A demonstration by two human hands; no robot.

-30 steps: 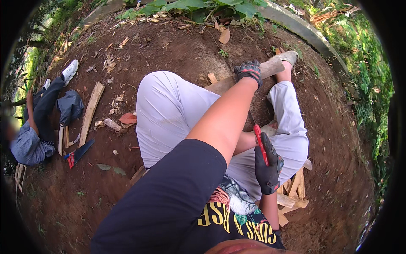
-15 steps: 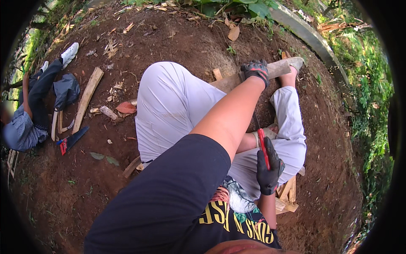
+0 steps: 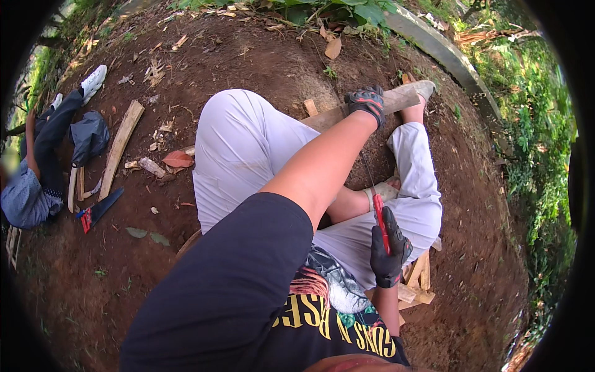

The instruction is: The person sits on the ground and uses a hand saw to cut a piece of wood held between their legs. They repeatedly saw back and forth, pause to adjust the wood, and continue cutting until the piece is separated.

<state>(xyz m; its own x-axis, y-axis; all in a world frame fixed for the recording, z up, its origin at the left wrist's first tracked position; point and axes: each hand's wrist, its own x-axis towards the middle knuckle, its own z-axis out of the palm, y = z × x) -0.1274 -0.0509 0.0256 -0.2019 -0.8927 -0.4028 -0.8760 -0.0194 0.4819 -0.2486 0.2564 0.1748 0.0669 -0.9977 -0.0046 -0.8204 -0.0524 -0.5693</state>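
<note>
My left hand (image 3: 367, 104), in a black glove with red and grey trim, grips a weathered wooden plank (image 3: 401, 99) lying across in front of my crossed legs. Its fingers close over the upper side of the plank. Nearer my body, my gloved right hand (image 3: 392, 253) is closed on the red handle of a handsaw (image 3: 379, 217). The thin dark blade runs from the handle up toward the plank beside my left hand. Where the blade meets the wood is hidden by my left hand and forearm.
Cut wood pieces (image 3: 419, 282) lie by my right thigh. At left are a long timber (image 3: 122, 149), another red-handled saw (image 3: 102, 208) with a dark blade, a dark cloth (image 3: 90, 136) and a seated person (image 3: 31, 192). A concrete edging (image 3: 440, 53) curves along the far right.
The whole view has shifted slightly. My right hand has drawn the saw a little toward my body, showing more blade. My left hand stays on the plank.
</note>
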